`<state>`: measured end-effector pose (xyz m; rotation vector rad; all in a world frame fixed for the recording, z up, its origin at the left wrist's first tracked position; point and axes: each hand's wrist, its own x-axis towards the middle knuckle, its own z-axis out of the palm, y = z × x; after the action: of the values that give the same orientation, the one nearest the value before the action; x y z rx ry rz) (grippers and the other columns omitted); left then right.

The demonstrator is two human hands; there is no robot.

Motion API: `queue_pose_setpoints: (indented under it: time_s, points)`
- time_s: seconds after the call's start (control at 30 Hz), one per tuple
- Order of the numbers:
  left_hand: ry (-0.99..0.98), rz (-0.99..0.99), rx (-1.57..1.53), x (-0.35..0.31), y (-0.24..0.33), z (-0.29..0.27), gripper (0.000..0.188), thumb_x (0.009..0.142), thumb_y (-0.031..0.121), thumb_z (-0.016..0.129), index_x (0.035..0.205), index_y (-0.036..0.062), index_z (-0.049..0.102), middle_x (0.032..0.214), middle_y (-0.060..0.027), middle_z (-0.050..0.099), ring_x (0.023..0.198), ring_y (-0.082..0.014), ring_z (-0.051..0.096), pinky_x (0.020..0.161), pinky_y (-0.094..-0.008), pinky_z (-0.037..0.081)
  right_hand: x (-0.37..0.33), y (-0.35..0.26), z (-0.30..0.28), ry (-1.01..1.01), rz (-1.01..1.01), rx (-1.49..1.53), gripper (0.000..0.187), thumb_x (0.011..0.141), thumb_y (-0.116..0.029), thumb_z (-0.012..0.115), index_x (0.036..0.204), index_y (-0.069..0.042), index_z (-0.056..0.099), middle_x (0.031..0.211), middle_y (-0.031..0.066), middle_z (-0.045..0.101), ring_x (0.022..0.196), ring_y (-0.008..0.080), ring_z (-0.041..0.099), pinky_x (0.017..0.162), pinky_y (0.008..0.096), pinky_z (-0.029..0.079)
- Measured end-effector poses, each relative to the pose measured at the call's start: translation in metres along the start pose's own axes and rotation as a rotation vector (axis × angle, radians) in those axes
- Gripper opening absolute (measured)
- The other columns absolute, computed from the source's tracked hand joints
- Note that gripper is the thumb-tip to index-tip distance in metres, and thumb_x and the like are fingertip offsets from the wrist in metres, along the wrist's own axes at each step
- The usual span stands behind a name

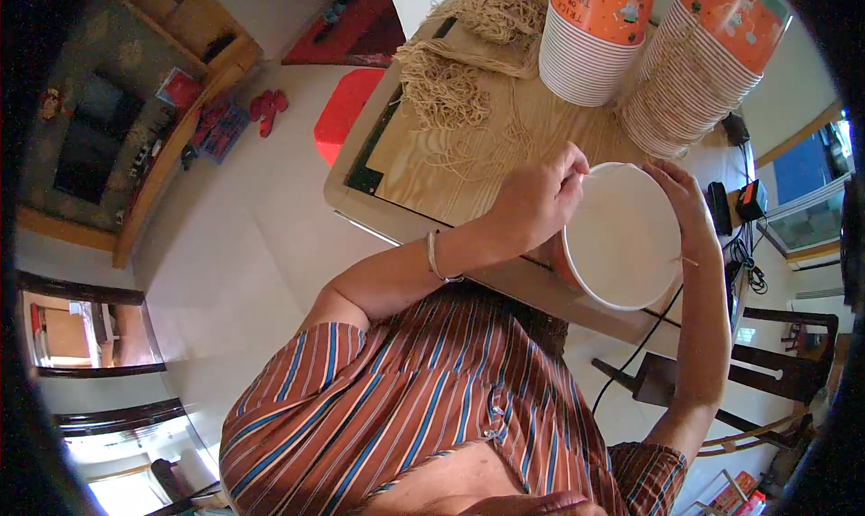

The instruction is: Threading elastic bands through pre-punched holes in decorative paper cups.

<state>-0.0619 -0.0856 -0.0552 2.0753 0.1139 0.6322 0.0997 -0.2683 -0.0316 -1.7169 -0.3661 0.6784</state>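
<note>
A paper bucket (pixel 622 237), white inside with a trace of orange outside, is tilted with its open mouth toward me at the near edge of the table. My right hand (pixel 676 192) grips its far right rim, with the fingers over the edge. At the upper left of the rim, my left hand (pixel 545 201) is closed in a pinch; what lies between its fingertips is too small to make out. A short beige string end (pixel 690 261) sticks out by the bucket's right side, in front of my right forearm.
Loose beige strings (pixel 446 88) lie in heaps on the wooden board (pixel 414 178). Two stacks of orange-and-white paper buckets, one upright-looking (pixel 590 61) and one leaning (pixel 689 88), stand at the back. A red stool (pixel 347 111) is left of the table; black cables (pixel 743 259) hang at right.
</note>
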Motion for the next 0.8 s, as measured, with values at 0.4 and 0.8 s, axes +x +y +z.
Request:
queue_pose_setpoints:
  time_s: [0.4,0.8]
  points:
    - [-0.170,-0.309,-0.455,-0.001,-0.026,0.000,0.008,0.095,0.010,0.051,0.099,0.0044,0.054,0.072,-0.0011,0.060,0.053,-0.0040,0.053,0.044,-0.0203,0.043,-0.006,0.018,-0.011,-0.196,0.097,0.103,0.020,0.089,-0.020,0.057,0.096,-0.003,0.066,0.082,0.0028,0.066,0.069,0.0126,0.062,0.061,0.0248,0.050]
    - [-0.176,-0.164,-0.215,-0.022,0.001,-0.040,0.020,0.091,0.018,0.062,0.099,0.0004,0.064,0.079,-0.0003,0.063,0.068,-0.0055,0.055,0.060,-0.0230,0.046,-0.073,-0.011,-0.036,0.163,0.080,-0.497,0.023,0.092,-0.030,0.057,0.082,-0.009,0.060,0.054,-0.0028,0.048,0.037,0.0029,0.034,0.034,0.0204,0.022]
